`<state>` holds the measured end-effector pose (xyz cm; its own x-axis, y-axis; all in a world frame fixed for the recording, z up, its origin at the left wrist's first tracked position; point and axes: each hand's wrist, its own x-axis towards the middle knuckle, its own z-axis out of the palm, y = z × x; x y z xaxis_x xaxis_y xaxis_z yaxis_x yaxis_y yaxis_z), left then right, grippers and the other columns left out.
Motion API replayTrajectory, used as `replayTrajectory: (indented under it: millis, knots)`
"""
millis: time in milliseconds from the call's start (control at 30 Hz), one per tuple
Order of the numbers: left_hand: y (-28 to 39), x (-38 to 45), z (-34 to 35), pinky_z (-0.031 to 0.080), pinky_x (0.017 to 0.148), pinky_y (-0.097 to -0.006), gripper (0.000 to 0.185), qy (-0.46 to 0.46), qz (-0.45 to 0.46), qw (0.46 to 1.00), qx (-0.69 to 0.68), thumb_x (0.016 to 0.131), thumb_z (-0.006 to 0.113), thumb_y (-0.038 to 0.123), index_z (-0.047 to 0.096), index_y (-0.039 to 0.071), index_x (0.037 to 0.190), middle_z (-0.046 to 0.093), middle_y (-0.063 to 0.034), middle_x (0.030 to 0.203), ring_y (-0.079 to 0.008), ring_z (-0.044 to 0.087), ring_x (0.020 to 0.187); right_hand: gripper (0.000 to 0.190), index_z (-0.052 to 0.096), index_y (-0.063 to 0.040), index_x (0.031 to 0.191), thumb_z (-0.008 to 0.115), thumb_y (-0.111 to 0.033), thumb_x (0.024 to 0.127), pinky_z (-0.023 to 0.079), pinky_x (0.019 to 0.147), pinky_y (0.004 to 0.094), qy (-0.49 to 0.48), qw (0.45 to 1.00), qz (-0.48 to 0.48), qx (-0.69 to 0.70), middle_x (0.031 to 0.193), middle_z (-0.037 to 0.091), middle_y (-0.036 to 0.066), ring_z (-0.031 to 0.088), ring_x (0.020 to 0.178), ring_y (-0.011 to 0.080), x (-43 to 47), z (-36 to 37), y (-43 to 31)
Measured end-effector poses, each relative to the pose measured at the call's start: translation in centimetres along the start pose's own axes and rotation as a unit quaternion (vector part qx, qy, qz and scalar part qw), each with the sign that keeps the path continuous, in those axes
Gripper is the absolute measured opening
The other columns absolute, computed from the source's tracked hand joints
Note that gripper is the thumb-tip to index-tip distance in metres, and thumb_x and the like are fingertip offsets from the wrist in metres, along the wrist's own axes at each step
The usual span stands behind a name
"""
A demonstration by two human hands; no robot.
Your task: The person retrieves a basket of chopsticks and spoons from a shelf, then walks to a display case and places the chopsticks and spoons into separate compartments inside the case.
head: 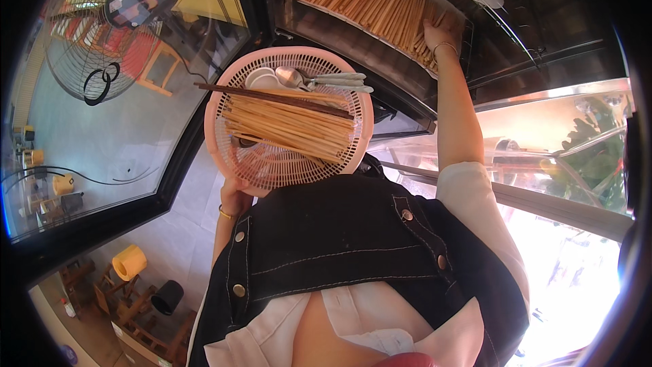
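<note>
My left hand grips the lower left rim of a round pink plastic basket, held against my apron. A bundle of light wooden chopsticks lies across the basket, with a few dark brown chopsticks on top; one end juts past the rim. Behind them rest metal spoons with pale handles and white spoons. My right hand reaches into the right end of a metal tray filled with light chopsticks. Its fingertips are among the sticks, so their grip is hidden.
The chopstick tray sits within a dark metal cabinet, with a wire rail on its right. A black-framed glass panel stands at left; a fan shows through it. Stools stand at lower left. Clear panels are at right.
</note>
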<state>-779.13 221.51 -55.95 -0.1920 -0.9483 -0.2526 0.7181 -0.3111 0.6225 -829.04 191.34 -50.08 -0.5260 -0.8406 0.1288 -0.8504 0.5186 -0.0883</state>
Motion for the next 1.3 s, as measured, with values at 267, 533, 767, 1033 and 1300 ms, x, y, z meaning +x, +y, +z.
replayTrajectory:
  millis: [267, 533, 767, 1033, 1300]
  knots:
    - [0.0, 0.0, 0.1, 0.036, 0.108, -0.0423, 0.083, 0.008, -0.013, 1.000, 0.000, 0.063, 0.057, 0.015, 0.032, -0.005, 0.140, 0.048, -0.0204, 0.136, -0.0335, 0.046, 0.126, 0.083, 0.023, -0.008, 0.151, 0.034, -0.064, 0.091, 0.013, 0.119, 0.0418, 0.000, 0.995, -0.048, 0.085, 0.158, 0.017, 0.017, 0.014, 0.146, 0.0302, -2.1, -1.3, 2.2]
    - [0.2, -0.2, 0.9, 0.036, 0.108, -0.0420, 0.083, 0.004, -0.017, 1.000, 0.016, 0.063, 0.057, 0.016, 0.033, -0.005, 0.139, 0.049, -0.0199, 0.135, -0.0329, 0.047, 0.125, 0.086, 0.016, -0.013, 0.153, 0.036, -0.067, 0.089, 0.013, 0.118, 0.0446, 0.027, 0.998, -0.057, 0.031, 0.160, 0.002, 0.014, 0.010, 0.147, 0.0353, -2.4, -1.0, 0.1]
    - [0.0, 0.1, -0.4, 0.036, 0.107, -0.0434, 0.081, 0.006, -0.020, 0.999, 0.027, 0.065, 0.055, 0.015, 0.033, -0.004, 0.140, 0.049, -0.0198, 0.134, -0.0330, 0.047, 0.125, 0.089, 0.016, -0.015, 0.154, 0.034, -0.072, 0.087, 0.010, 0.119, 0.0423, -0.067, 0.993, -0.050, 0.078, 0.160, 0.005, 0.016, 0.005, 0.148, 0.0329, -2.8, -0.8, -2.7]
    - [-0.1, -0.3, 0.2, 0.037, 0.107, -0.0443, 0.085, 0.007, -0.029, 1.000, 0.002, 0.064, 0.056, 0.014, 0.028, -0.002, 0.143, 0.047, -0.0199, 0.135, -0.0338, 0.046, 0.126, 0.094, 0.017, -0.011, 0.153, 0.035, -0.074, 0.085, 0.012, 0.119, 0.0453, 0.047, 0.992, -0.040, 0.106, 0.160, 0.008, 0.014, 0.009, 0.147, 0.0339, -2.1, -1.1, -0.3]
    - [0.3, -0.4, 0.8, 0.037, 0.107, -0.0450, 0.088, 0.001, -0.023, 1.000, 0.015, 0.063, 0.058, 0.016, 0.027, 0.000, 0.144, 0.046, -0.0193, 0.137, -0.0340, 0.045, 0.127, 0.093, 0.020, -0.011, 0.152, 0.034, -0.073, 0.085, 0.017, 0.117, 0.0489, 0.007, 0.999, 0.009, 0.050, 0.159, 0.014, 0.015, 0.016, 0.146, 0.0345, -2.9, -0.6, -1.3]
